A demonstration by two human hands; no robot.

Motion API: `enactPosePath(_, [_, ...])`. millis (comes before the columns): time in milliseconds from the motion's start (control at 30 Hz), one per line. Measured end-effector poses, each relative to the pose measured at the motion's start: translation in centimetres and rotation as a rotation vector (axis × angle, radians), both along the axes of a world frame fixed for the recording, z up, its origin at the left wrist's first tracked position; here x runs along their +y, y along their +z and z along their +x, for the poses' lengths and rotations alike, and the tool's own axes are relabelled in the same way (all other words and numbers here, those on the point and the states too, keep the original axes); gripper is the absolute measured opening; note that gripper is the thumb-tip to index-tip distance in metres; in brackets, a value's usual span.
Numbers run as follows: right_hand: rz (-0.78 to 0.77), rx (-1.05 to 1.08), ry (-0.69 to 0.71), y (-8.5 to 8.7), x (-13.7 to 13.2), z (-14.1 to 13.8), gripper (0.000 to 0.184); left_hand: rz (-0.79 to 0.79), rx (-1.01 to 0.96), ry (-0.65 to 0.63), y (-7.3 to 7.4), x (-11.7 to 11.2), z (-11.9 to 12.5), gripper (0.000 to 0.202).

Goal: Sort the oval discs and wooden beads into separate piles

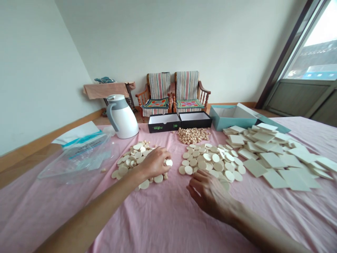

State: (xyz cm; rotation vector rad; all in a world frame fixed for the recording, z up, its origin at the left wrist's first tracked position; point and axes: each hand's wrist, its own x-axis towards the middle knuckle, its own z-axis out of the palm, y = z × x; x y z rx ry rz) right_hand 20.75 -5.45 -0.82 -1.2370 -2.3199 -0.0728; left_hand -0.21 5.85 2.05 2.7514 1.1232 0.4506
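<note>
My left hand (155, 163) rests on the left pile of cream round discs (131, 158), its fingers pinched on one disc (169, 162) at the pile's right edge. My right hand (207, 191) lies curled on the pink cloth at the near edge of the middle pile of round discs (210, 161); its fingertips are hidden and I cannot see whether they hold anything. A heap of small tan beads (193, 135) sits behind the middle pile.
Cream square tiles (273, 154) spread at the right. Two black open boxes (179, 121) and a teal open box (231, 116) stand behind. A white jug (121, 116) and clear plastic bags (79, 154) sit left. Two striped chairs (173, 93) stand by the wall.
</note>
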Motion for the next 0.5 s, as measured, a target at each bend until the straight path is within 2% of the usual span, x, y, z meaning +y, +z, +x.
enactPosePath(133, [0.023, -0.003, 0.017, -1.2, -1.3, 0.7, 0.027, 0.026, -0.096, 0.009, -0.2, 0.5, 2.5, 0.017])
enactPosePath(267, [0.078, 0.0, -0.005, -2.0, -1.3, 1.2, 0.028, -0.04, -0.28, -0.032, 0.1, 1.0, 4.3, 0.037])
enactPosePath(333, [0.086, 0.012, -0.017, -2.2, -1.1, 1.3, 0.028, -0.054, -0.285, -0.015, 0.4, 1.4, 4.0, 0.033])
enactPosePath(400, [0.088, 0.028, -0.021, -2.2, -0.9, 1.5, 0.028, -0.047, -0.163, 0.039, 0.8, 1.9, 2.8, 0.023])
enactPosePath(500, [0.078, 0.048, -0.07, -2.2, -0.7, 1.7, 0.029, -0.057, -0.037, 0.067, 0.9, 2.2, 0.6, 0.017])
